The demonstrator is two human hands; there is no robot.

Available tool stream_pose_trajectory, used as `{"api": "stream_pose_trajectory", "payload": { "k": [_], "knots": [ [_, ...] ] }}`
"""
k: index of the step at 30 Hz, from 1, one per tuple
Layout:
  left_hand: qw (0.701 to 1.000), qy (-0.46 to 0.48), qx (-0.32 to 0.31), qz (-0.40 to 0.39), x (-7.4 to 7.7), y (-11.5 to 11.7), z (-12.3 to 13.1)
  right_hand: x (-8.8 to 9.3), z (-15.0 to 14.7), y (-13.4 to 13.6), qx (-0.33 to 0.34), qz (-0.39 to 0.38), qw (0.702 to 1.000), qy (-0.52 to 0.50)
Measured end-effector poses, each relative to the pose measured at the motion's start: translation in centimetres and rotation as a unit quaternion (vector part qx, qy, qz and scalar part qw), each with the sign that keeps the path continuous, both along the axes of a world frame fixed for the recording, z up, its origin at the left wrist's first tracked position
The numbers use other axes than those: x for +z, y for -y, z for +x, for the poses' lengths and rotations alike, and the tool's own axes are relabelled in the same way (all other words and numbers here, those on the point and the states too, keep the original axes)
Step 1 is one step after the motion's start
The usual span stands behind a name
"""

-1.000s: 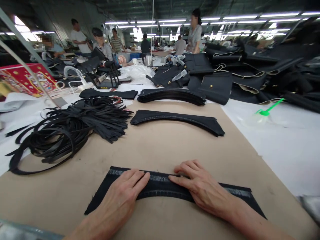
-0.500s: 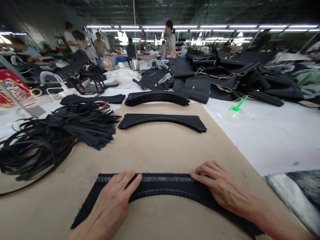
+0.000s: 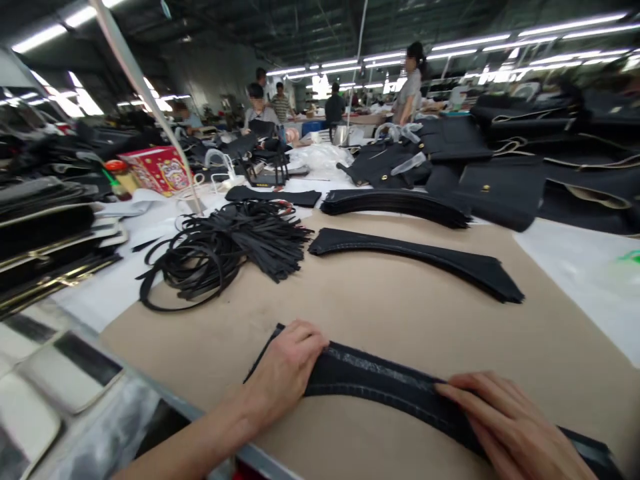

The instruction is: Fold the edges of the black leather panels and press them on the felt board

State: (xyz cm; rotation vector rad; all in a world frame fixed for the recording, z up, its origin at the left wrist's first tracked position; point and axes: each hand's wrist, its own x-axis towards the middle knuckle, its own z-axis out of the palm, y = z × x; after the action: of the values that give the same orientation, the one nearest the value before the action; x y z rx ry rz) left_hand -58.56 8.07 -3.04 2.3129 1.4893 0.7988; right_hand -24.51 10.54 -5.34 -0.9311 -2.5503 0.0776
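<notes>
A curved black leather piece with a grey glued strip along its far edge lies on the brown board close to me. My left hand rests palm down on the piece's left end, fingers flat and together. My right hand presses flat on the piece further right, fingers stretched toward the left. Neither hand grips anything. The right end of the piece runs out of view at the lower right.
Another curved black piece lies mid-board, a stack of them behind it. A tangle of black straps sits left. Stacked panels fill the far left, black bags the right. Several people work in the background.
My view has swung left. My left hand has slid toward the piece's left end and my right hand further right along it; both still press it flat.
</notes>
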Motion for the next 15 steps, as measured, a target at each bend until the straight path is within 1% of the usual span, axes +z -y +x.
{"api": "stream_pose_trajectory", "payload": {
  "k": [2, 3, 5, 8, 10, 12, 15],
  "knots": [
    [0.996, 0.046, 0.073, -0.003, 0.6, -0.4, -1.9, -0.2, -0.5, -0.6, -0.021, 0.004, 0.999, -0.032],
    [0.994, 0.042, 0.101, -0.012, 0.9, -0.7, -2.9, 0.0, -1.3, -0.8, -0.03, -0.002, 0.999, -0.045],
    [0.991, 0.004, 0.123, -0.052, 1.4, -1.2, -4.5, 0.9, -3.8, -1.0, -0.031, -0.02, 0.997, -0.067],
    [0.987, -0.054, 0.099, -0.112, 1.7, -2.0, -5.7, 2.4, -9.3, -1.3, -0.007, -0.077, 0.994, -0.076],
    [0.986, -0.072, 0.085, -0.128, 1.9, -2.3, -5.9, 3.0, -13.1, -1.5, 0.001, -0.129, 0.99, -0.051],
    [0.985, -0.078, 0.079, -0.134, 2.0, -2.5, -5.9, 3.2, -16.3, -1.7, -0.011, -0.164, 0.986, -0.009],
    [0.984, -0.084, 0.072, -0.142, 2.1, -2.6, -6.1, 3.2, -19.5, -1.9, -0.048, -0.165, 0.984, 0.053]
  ]
}}
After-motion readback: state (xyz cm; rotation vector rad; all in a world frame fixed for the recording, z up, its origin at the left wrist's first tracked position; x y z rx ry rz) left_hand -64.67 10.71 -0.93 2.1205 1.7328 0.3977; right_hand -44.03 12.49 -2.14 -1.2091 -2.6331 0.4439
